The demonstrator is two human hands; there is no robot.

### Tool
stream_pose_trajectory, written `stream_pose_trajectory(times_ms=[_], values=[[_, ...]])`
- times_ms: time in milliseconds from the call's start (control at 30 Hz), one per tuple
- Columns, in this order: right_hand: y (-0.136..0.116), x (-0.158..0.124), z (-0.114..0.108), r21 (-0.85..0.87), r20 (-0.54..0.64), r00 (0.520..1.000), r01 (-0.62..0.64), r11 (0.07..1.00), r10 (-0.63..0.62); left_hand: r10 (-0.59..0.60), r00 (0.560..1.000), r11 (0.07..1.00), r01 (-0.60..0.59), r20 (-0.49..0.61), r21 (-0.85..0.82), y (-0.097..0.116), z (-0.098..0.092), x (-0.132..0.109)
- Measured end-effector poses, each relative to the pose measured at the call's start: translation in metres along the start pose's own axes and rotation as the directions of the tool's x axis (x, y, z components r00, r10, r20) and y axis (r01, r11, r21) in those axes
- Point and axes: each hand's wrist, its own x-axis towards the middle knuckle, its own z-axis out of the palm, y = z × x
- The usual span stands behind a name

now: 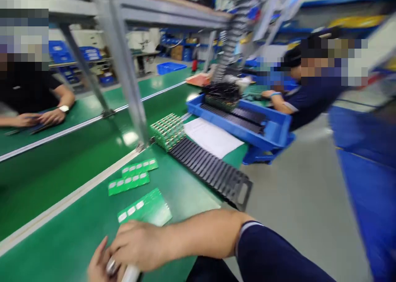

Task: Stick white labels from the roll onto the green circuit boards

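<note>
Right hand [139, 245]: curled around pale object [131, 273], partly hidden; left hand: cannot tell | Green panel [154, 210]: just beyond right hand, apparently for easy reach | Board strips [129, 183]: farther beyond, seemingly grouped | Black slotted rack [210, 170]: beyond, rightward, slots likely spacing boards [168, 131].

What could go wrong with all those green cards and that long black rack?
The black rack sticks out past the edge of the table, close to the right arm, so a bump might tip or shift it. That could also jolt the stack of green boards at its far end. And the loose green card lies right beside the right hand, so it might get nudged out of place.
</note>
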Motion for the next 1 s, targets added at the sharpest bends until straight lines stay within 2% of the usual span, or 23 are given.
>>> stream_pose_trajectory(times_ms=[67,133,267,333,500,633,800,900,1000], values=[[-0.006,-0.004,0.009,0.158,-0.083,0.994,-0.052,0.986,0.066,-0.054,0.991,0.999,0.055,-0.124,0.004,-0.006,-0.001,-0.018],[-0.009,-0.006,0.016,0.3,-0.171,0.974,-0.089,0.95,0.146,-0.076,0.978,0.996,0.083,-0.194,0.027,-0.01,-0.001,-0.032],[-0.014,-0.007,0.018,0.467,-0.241,0.95,-0.066,0.882,0.198,0.072,0.995,0.997,-0.072,-0.071,0.002,-0.007,-0.002,-0.045],[-0.018,-0.007,0.017,0.493,-0.232,0.945,-0.091,0.865,0.231,0.091,0.995,0.996,-0.091,-0.031,0.011,-0.005,-0.003,-0.048],[-0.016,-0.005,0.026,0.455,-0.185,0.951,-0.139,0.879,0.246,0.088,0.993,0.996,-0.087,-0.073,0.017,-0.014,-0.003,-0.045],[-0.011,-0.002,0.027,0.377,-0.176,0.97,-0.091,0.922,0.167,0.08,0.985,0.997,-0.081,-0.153,-0.003,-0.022,-0.005,-0.038],[-0.006,-0.002,0.016,0.31,-0.187,0.98,-0.007,0.951,0.068,0.048,0.989,0.997,-0.04,-0.137,0.062,-0.02,-0.015,-0.032],[-0.006,-0.001,0.015,0.29,-0.184,0.978,-0.041,0.956,0.098,0.037,0.993,0.998,-0.032,-0.116,0.051,-0.013,-0.019,-0.029],[-0.007,-0.001,0.018,0.29,-0.184,0.973,-0.085,0.953,0.142,-0.01,0.991,0.997,0.0,-0.133,-0.075,-0.008,-0.018,-0.029]])
